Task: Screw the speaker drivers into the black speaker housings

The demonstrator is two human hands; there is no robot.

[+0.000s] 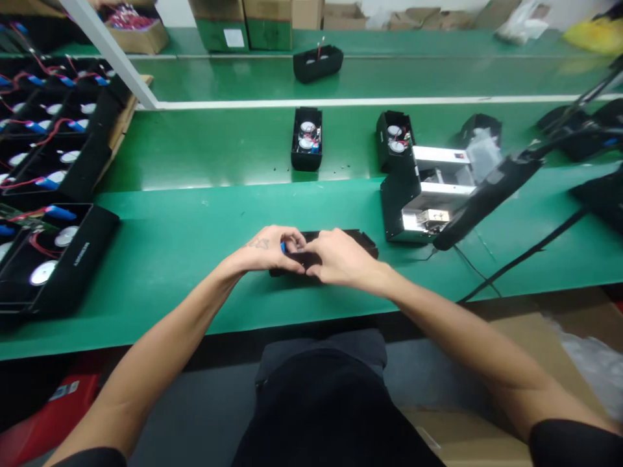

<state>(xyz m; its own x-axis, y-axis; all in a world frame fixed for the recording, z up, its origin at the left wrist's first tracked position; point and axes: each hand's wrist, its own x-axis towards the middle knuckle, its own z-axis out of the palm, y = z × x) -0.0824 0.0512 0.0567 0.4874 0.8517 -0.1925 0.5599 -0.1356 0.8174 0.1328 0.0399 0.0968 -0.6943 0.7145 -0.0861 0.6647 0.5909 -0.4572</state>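
Note:
A black speaker housing [366,241] lies on the green mat in front of me, largely covered by both hands. My left hand [273,250] is curled over its left part, fingers and thumb bent around the near wall. A bit of blue [283,247], like the blue parts in the other housings, shows beneath those fingers. My right hand [341,259] grips the middle of the same housing, its thumb and fingertips close to the left fingertips. Whatever small part lies between the fingertips is hidden.
Stacked housings with speakers and red wires [58,162] stand at left. Two open housings [306,155] [389,146] sit beyond my hands, another [316,65] farther back. To the right stand a black-and-white device [413,207] and a dark padded arm [491,201]. Cartons [267,26] line the back.

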